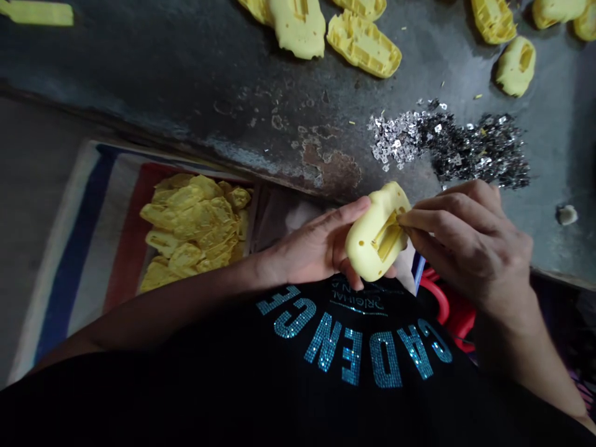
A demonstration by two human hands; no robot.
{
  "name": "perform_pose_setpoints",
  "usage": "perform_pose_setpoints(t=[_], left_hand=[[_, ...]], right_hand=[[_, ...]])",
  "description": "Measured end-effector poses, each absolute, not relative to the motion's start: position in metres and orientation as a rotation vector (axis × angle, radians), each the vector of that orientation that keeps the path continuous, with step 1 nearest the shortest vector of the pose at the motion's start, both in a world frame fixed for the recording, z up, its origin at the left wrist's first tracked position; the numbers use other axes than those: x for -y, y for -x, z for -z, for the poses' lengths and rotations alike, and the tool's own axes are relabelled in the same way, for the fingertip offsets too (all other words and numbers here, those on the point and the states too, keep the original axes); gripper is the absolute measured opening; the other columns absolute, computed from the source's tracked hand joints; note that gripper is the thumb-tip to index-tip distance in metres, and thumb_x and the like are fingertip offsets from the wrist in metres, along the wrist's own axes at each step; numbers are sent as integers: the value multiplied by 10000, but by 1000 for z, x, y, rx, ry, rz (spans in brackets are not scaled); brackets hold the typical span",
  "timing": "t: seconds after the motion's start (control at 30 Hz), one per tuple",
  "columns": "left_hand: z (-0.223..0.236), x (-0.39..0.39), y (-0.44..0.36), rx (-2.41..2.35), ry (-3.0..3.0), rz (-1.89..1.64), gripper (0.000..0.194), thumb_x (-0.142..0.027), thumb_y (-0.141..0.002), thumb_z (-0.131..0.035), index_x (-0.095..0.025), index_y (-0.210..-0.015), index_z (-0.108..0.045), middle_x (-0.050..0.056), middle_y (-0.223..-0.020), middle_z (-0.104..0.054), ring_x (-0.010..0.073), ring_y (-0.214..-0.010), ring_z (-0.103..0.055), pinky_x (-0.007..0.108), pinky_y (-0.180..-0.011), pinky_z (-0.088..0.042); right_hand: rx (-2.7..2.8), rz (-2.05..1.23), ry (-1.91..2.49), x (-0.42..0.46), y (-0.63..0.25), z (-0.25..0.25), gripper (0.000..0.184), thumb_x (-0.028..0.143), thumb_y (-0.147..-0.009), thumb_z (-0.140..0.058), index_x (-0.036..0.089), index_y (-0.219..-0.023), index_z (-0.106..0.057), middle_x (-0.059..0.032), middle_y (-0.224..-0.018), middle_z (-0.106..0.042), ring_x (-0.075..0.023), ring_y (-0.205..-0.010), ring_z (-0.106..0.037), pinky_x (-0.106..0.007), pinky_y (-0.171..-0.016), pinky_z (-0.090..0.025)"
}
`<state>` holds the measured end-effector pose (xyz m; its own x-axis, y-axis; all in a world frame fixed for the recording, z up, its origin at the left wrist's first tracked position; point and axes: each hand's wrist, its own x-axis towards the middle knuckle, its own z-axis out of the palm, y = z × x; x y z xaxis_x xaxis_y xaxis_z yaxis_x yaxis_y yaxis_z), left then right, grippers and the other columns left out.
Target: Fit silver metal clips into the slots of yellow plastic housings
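My left hand [326, 242] is wrapped round a yellow plastic shell [367, 251], thumb along its upper edge and fingers beneath. The shell is rounded, with small screw holes and a long rectangular recess that faces up. At the upper end of that recess my right hand [470, 242] has its thumb and forefinger pinched together. Whatever sits between those fingertips is hidden or too small to name. Beyond the right hand, small shiny metal pieces [400, 139] lie heaped on the dark worktable [186, 81].
More yellow shells [365, 46] lie along the table's far side, some at the upper right. Below the table edge, at left, a box holds piled yellow shells [190, 217] beside a striped sheet [121, 242]. A red plastic object [435, 298] is near my right forearm.
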<state>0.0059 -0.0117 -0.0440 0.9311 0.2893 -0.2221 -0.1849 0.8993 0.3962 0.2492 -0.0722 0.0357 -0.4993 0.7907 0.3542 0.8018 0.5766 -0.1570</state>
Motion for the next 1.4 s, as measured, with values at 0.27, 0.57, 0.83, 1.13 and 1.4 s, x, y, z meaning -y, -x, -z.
perform_pose_setpoints(t=[0.27, 0.57, 0.83, 1.13, 1.4], left_hand=[[46, 11, -7, -265, -377, -258, 727, -685, -1013, -783, -218, -1558, -668, 101, -1141, -873, 276, -898, -884, 230, -535, -654], [42, 14, -9, -294, -407, -283, 721, -718, -995, -780, -204, -1496, -708, 123, -1162, -871, 286, -896, -886, 230, -521, -644], [38, 16, -8, -306, -452, -286, 791, -728, -1025, -732, -187, -1596, -649, 135, -1157, -872, 291, -901, -888, 253, -558, -668], [34, 20, -7, -358, -529, -349, 810, -746, -977, -806, -238, -1588, -649, 108, -1110, -869, 305, -887, -886, 275, -529, -652], [19, 33, -3, -559, -715, -495, 641, -509, -983, -919, -277, -1547, -722, 101, -1328, -845, 213, -981, -831, 244, -734, -647]], right_hand=[[2253, -65, 1313, 79, -246, -28, 409, 127, -1033, -799, 334, -1380, -729, -43, -1148, -870, -282, -956, -755, -477, -853, -568], [2090, 87, 1413, 97, -243, -4, 458, 112, -1032, -777, 398, -1389, -762, -21, -1168, -881, -290, -989, -762, -494, -852, -553], [2010, 46, 1309, 99, -239, 1, 389, 95, -1009, -799, 312, -1331, -825, -48, -1163, -874, -271, -962, -769, -459, -847, -577], [1787, -320, 1370, 92, -244, -5, 303, 140, -1016, -815, 323, -1254, -856, -47, -1122, -837, -250, -1029, -789, -440, -889, -654], [1845, -627, 1413, 77, -253, -5, 534, 372, -996, -865, 293, -1499, -703, -94, -1367, -797, -289, -1128, -788, -428, -877, -668]])
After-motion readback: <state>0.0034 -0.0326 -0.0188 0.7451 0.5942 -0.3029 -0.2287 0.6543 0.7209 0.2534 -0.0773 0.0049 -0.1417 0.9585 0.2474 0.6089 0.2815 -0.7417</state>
